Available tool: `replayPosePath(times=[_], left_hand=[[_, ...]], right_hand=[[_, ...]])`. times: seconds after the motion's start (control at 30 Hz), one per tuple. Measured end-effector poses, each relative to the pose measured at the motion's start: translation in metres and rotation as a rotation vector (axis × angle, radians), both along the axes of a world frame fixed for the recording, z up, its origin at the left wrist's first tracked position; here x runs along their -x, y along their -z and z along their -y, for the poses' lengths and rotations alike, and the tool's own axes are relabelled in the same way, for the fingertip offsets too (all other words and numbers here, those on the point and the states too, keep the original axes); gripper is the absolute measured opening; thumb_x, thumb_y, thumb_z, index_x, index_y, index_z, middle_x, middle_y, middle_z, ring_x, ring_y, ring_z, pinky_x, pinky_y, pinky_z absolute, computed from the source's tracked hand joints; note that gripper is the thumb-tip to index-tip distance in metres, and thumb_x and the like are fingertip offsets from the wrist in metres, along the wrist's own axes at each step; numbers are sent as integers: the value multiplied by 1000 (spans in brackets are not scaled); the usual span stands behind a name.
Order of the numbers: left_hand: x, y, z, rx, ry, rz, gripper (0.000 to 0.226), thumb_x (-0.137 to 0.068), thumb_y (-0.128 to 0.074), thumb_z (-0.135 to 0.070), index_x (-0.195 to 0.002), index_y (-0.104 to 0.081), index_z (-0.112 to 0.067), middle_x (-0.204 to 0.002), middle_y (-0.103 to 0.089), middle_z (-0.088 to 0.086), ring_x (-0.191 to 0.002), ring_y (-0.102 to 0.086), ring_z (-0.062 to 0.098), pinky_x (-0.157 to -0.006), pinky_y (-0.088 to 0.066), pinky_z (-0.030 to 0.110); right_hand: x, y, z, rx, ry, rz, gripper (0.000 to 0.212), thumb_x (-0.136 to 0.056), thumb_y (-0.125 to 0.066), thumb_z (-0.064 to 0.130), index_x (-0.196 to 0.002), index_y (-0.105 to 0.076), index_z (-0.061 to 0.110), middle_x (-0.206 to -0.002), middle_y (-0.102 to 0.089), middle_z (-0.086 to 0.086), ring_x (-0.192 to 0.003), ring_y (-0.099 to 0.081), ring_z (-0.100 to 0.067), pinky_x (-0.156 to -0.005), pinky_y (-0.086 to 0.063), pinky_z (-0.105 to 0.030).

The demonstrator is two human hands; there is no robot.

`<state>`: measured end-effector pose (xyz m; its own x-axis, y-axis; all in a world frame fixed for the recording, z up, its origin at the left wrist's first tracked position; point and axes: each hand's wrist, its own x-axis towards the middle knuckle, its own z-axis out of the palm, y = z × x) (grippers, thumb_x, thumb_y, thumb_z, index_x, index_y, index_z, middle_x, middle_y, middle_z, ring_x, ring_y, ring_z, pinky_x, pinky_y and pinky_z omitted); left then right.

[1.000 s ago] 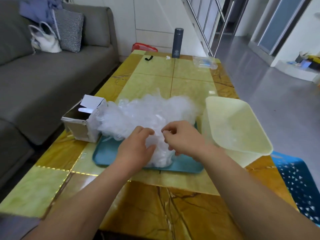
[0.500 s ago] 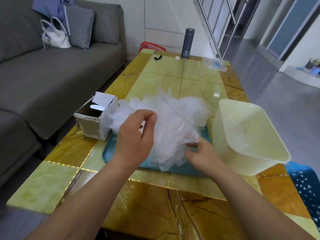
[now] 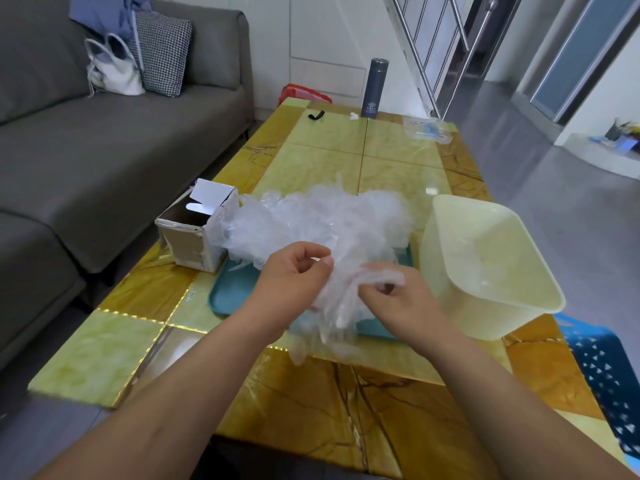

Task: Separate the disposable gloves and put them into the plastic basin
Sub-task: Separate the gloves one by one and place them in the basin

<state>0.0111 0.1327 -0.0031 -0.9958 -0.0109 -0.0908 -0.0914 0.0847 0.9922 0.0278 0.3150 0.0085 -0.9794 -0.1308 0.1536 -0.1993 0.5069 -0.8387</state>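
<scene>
A heap of thin clear disposable gloves (image 3: 322, 220) lies on a teal tray (image 3: 232, 296) in the middle of the table. My left hand (image 3: 294, 275) pinches a bunch of gloves (image 3: 337, 317) lifted off the near side of the heap. My right hand (image 3: 398, 299) pinches the same bunch from the right, its fingers partly wrapped in film. The loose ends hang down over the tray's near edge. The pale yellow plastic basin (image 3: 533, 306) stands right of the tray, tilted toward me; a little clear film shows inside it.
An open cardboard box (image 3: 194, 237) sits left of the heap. At the table's far end stand a dark flask (image 3: 374, 88), a clear plastic packet (image 3: 427, 131) and a small black item (image 3: 316, 115). A grey sofa (image 3: 104, 140) lies left, a blue stool (image 3: 606, 372) right.
My left hand dropped from the top of the heap toward me. My right hand rose from the tray's edge to meet it, and a bunch of gloves came away from the heap.
</scene>
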Motion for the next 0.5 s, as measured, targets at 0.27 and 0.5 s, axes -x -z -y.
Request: replayPosePath(times=[0.27,0.5], left_hand=[[1,-8,2,-195,194,82,69,-73,-57,-90,-108,-77,-35,-111,-79,-7,-109,-73,15,-93,-55,38],[1,8,1,-52,116,21,11,-97,-73,-18,-95,-74,-7,-83,-76,7,-77,-73,22,-67,-60,34]], right_hand=[[9,1,-23,113,171,359,27,-83,-69,16,-80,-57,-8,-72,-52,-10,-66,-52,-21,-59,-46,-32],[-1,13,-26,530,12,448,36,-88,-75,1,-123,-65,6,-112,-76,-15,-104,-74,-36,-93,-59,-52]])
